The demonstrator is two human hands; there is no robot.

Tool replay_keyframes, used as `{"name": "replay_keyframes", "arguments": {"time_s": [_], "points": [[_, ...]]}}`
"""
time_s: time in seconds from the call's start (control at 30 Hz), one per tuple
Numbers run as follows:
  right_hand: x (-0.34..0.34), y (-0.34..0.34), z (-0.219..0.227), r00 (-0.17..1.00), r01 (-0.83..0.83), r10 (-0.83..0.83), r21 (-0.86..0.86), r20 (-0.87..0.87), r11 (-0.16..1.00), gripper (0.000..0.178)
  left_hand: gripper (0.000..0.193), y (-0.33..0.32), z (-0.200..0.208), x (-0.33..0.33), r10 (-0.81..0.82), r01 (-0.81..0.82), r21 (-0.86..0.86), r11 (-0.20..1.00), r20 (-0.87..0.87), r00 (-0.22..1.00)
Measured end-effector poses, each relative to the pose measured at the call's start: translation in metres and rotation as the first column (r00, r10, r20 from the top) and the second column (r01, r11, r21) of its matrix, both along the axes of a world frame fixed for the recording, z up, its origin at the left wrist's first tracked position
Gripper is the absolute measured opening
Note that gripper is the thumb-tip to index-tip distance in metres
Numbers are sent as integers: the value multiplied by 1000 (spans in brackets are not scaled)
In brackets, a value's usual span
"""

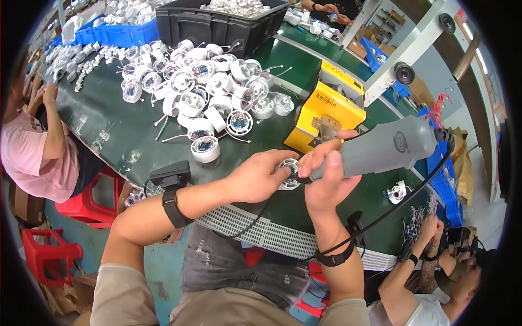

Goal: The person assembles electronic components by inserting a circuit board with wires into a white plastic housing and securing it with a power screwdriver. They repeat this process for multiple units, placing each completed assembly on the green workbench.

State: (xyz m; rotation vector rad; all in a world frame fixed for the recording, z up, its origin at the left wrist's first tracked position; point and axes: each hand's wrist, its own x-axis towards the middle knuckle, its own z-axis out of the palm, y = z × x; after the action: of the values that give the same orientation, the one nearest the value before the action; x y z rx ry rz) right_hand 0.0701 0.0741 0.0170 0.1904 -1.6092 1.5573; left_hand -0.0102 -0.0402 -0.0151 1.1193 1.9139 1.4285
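Note:
My left hand [254, 176] is closed on a white round plastic housing [291, 183] with a circuit board inside, held low over the green table. Its fingertips are at the housing's rim. In my right hand [326, 182] is a grey electric screwdriver [383, 145], tilted with its tip end at the housing; whether the bit touches a screw is hidden by my fingers. A black cable [402, 209] runs from the tool's back end down across my right forearm. Just beyond my hands stands a yellow screw feeder [329, 106] with a metal part at its front.
Many similar white housings [204, 89] with boards and wires lie heaped ahead on the left. Behind them stand a black bin [217, 31] and a blue bin [117, 33]. One housing [397, 192] lies at the right. Co-workers sit on both sides; red stools [51, 252] stand left.

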Motion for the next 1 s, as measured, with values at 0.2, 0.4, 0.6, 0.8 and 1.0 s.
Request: {"name": "replay_keyframes", "arguments": {"time_s": [0.2, 0.4, 0.6, 0.8, 1.0], "points": [[4, -2, -4, 998, -63, 62, -13, -13, 998, 44, 40, 1, -2, -1, -39, 38, -22, 999, -64, 997], [20, 21, 7, 998, 17, -23, -92, -63, 996, 39, 78, -18, -3, -14, -279, 277, -55, 959, -22, 960], [25, 47, -11, 975, 218, -213, -102, 57, 971, 36, 73, -28, -7, 6, -89, 76, -54, 996, -293, 952], [19, 30, -19, 797, 590, -604, 183, 28, 787, 50, 53, -38, -3, 30, 140, -162, 5, 987, -521, 842], [29, 10, -18, 866, 459, -476, 624, -154, 632, 22, 49, -51, -10, 27, 149, -170, 10, 985, -536, 831]]}}
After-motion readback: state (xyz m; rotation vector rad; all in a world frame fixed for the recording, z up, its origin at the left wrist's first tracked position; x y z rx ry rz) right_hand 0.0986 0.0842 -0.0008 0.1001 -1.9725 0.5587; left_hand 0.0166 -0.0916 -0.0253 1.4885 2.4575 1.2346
